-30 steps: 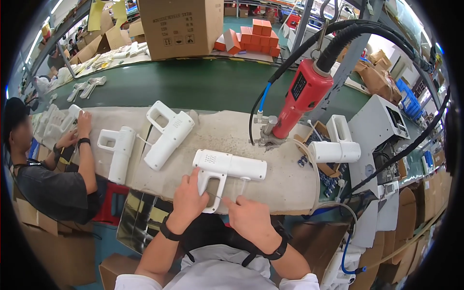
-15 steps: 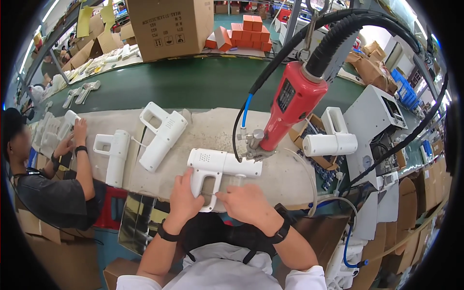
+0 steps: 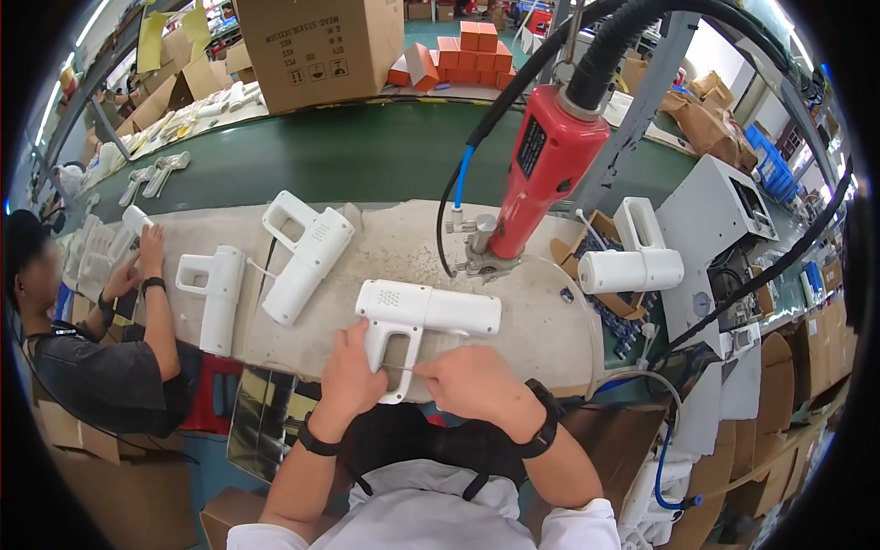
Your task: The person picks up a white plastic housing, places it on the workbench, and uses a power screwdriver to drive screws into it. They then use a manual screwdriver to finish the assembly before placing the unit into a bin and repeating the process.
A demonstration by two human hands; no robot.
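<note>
In front of me on the worktop lies a white gun-shaped plastic housing [image 3: 449, 310] with a looped handle, its barrel pointing right. My left hand [image 3: 351, 380] is closed round the left side of the handle. My right hand [image 3: 477, 383] is curled at the handle's right side, its index fingertip against the edge. A thin, rod-like line crosses the handle opening between the two hands; whatever the right fingers hold is hidden. Beyond the barrel hangs a red power screwdriver [image 3: 550, 147], its metal lower end apart from the housing. Neither hand touches it.
More white housings [image 3: 307, 261] lie to the left, and another [image 3: 632, 266] rests on a carton of small dark parts at right. A co-worker [image 3: 101, 339] handles a white piece at far left. Behind runs a green conveyor belt [image 3: 367, 156] with a large carton [image 3: 316, 55] beyond.
The red screwdriver has swung up and away from the housing, uncovering the end of the barrel. My right hand has shifted slightly to the right; my left hand keeps its hold.
</note>
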